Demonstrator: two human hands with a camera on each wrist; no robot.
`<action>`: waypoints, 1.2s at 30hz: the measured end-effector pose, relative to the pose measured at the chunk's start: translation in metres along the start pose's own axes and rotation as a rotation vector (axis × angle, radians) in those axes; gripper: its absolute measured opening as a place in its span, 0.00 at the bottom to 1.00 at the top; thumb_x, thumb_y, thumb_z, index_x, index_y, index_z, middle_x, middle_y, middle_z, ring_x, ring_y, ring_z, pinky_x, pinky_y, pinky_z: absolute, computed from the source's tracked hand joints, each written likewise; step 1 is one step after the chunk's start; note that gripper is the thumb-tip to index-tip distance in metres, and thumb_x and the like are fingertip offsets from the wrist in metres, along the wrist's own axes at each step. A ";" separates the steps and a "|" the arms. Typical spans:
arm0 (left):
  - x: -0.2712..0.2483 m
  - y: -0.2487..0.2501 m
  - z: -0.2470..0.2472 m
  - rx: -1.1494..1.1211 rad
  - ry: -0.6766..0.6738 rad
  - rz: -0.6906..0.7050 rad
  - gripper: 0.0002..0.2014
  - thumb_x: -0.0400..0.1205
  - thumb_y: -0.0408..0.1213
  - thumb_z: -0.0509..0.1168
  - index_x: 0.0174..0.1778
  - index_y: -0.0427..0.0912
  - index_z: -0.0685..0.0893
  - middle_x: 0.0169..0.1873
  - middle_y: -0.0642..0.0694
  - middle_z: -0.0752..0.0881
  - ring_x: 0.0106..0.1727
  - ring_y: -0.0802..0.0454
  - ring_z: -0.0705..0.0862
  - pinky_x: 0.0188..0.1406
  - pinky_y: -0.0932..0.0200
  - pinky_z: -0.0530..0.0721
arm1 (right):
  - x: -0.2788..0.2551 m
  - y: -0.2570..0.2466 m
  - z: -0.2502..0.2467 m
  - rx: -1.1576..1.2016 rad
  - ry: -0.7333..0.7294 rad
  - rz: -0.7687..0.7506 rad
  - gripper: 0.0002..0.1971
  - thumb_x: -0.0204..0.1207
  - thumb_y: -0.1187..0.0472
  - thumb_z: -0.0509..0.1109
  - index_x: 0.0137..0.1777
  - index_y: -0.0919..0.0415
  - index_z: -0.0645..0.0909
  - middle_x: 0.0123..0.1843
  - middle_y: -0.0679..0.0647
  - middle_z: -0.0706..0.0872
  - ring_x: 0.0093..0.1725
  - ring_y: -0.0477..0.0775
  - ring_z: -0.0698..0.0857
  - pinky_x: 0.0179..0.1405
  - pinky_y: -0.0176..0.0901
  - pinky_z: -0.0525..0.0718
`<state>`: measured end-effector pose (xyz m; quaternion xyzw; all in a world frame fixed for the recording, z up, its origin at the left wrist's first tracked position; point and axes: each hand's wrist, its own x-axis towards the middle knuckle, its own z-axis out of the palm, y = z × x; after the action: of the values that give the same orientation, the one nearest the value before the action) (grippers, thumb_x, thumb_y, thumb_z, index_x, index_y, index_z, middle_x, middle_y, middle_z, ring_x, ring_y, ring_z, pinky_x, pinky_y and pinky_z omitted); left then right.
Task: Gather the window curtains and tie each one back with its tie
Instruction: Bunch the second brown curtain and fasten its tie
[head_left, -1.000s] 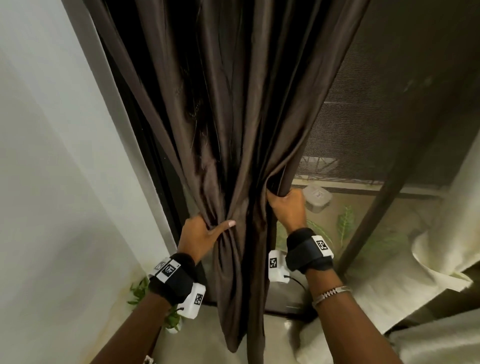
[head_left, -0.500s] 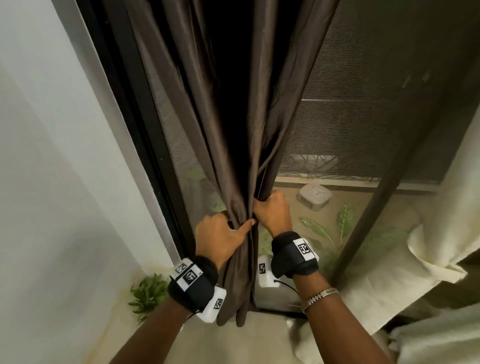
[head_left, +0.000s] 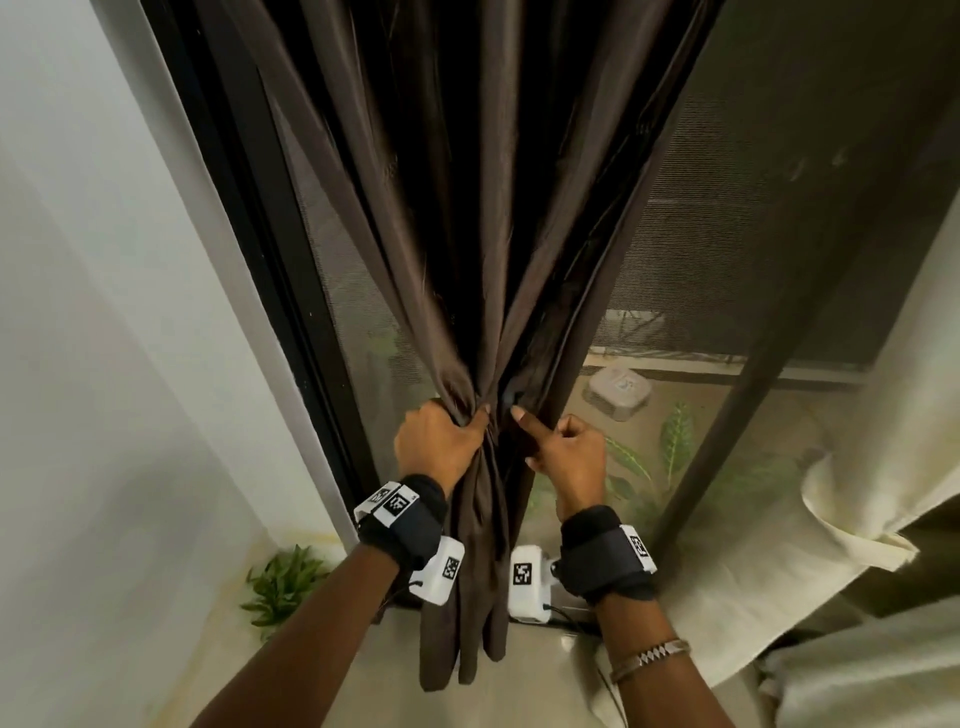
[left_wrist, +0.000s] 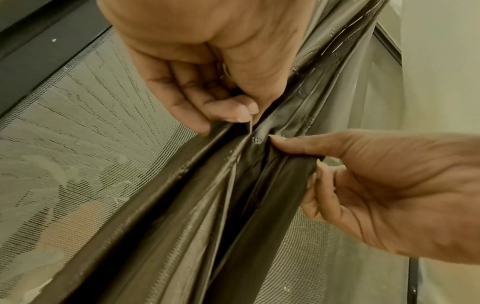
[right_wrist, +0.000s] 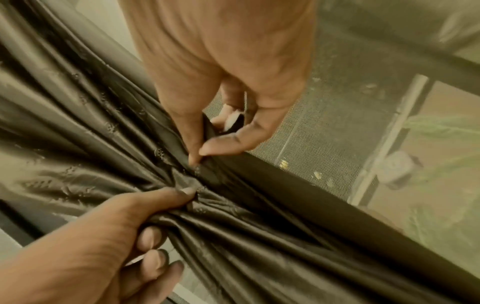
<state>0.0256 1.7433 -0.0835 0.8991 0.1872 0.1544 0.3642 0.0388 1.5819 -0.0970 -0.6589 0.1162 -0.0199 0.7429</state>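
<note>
Gathering: brown curtain hangs bunched before the window screen.
Left hand: clenched around the gathered folds.
Right hand: pinching the curtain's outer edge.
Technique: draw that edge into the bunch, keeping the left grip tight.
Surroundings: cream curtain right; plant below; no tie visible.

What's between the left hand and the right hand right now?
Folds of the brown curtain, bunched between left hand and right hand; clearest in the head view.
</note>
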 end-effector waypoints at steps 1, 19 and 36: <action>-0.001 0.001 0.001 -0.016 -0.014 0.003 0.35 0.72 0.75 0.66 0.40 0.42 0.91 0.36 0.42 0.95 0.45 0.37 0.95 0.50 0.43 0.93 | -0.001 -0.001 0.000 0.016 0.052 0.010 0.31 0.69 0.56 0.90 0.26 0.53 0.65 0.22 0.47 0.77 0.28 0.50 0.81 0.25 0.39 0.84; -0.030 -0.027 -0.008 -0.202 0.101 0.692 0.12 0.80 0.48 0.79 0.41 0.44 0.89 0.57 0.54 0.83 0.53 0.52 0.90 0.46 0.44 0.92 | -0.015 -0.009 0.025 0.306 -0.224 0.043 0.12 0.76 0.67 0.84 0.52 0.77 0.89 0.40 0.59 0.93 0.35 0.50 0.91 0.36 0.39 0.89; -0.013 -0.025 -0.041 -0.394 -0.333 0.487 0.12 0.83 0.35 0.80 0.60 0.51 0.90 0.51 0.58 0.95 0.57 0.61 0.93 0.60 0.59 0.91 | -0.012 0.010 0.023 0.271 -0.321 0.011 0.12 0.79 0.78 0.75 0.61 0.71 0.87 0.54 0.67 0.89 0.55 0.62 0.89 0.57 0.50 0.90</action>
<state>-0.0086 1.7783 -0.0747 0.8427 -0.1280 0.1212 0.5088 0.0305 1.6075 -0.1027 -0.5471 -0.0038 0.0741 0.8337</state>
